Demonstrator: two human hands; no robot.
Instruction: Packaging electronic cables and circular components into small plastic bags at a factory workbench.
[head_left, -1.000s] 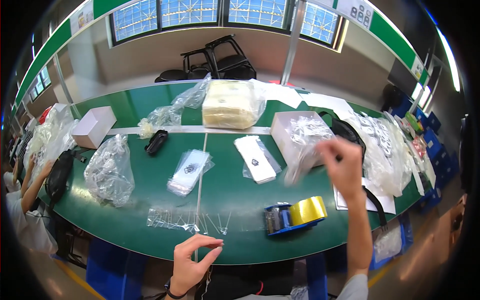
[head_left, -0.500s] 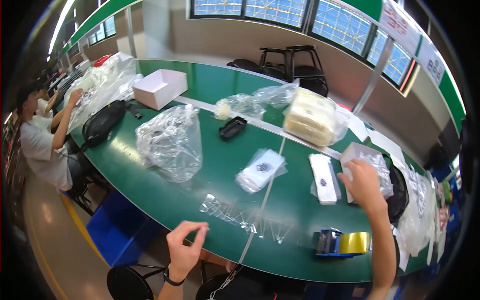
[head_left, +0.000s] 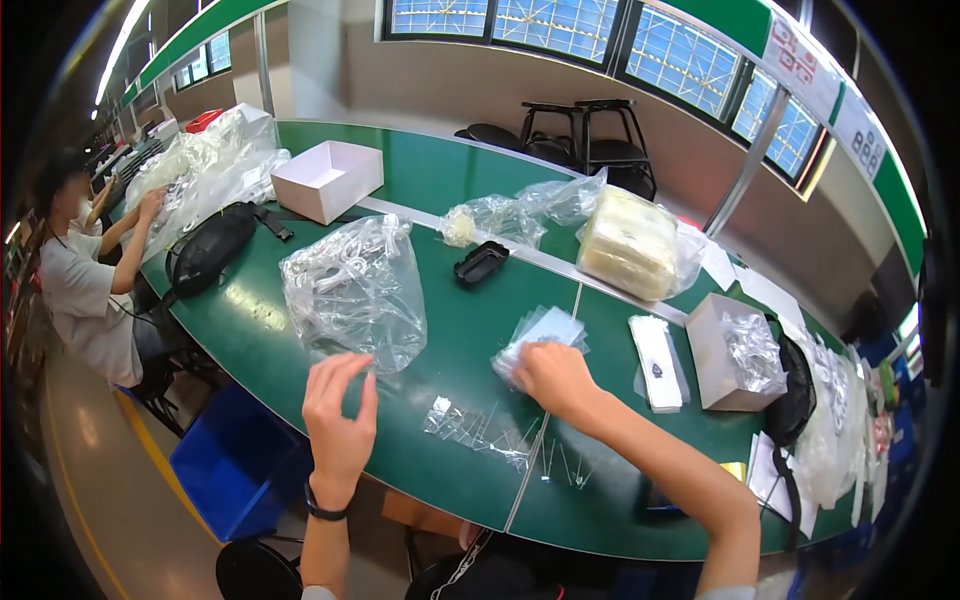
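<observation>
My right hand (head_left: 558,380) reaches across to a fanned stack of clear plastic bags (head_left: 548,328). Its fingers curl down onto the near left part of the stack, and the fingertips are partly hidden. My left hand (head_left: 338,405) is raised at the table's near edge with thumb and fingers apart, holding nothing I can see. Just beyond it sits a large clear bag of white cables (head_left: 355,285). Between my arms lies a row of small clear packets (head_left: 475,432). My right forearm mostly hides a blue tape dispenser.
Right of the stack are a narrow white packet pile (head_left: 656,365) and a white box (head_left: 712,360) of wrapped items. A black tray (head_left: 481,263), wrapped cream bundle (head_left: 630,240) and open white box (head_left: 325,180) stand farther back. A person (head_left: 95,270) works at far left.
My right hand has moved left from the white box to the plastic bags, which are now fanned. My left hand has risen slightly, toward the bag of cables.
</observation>
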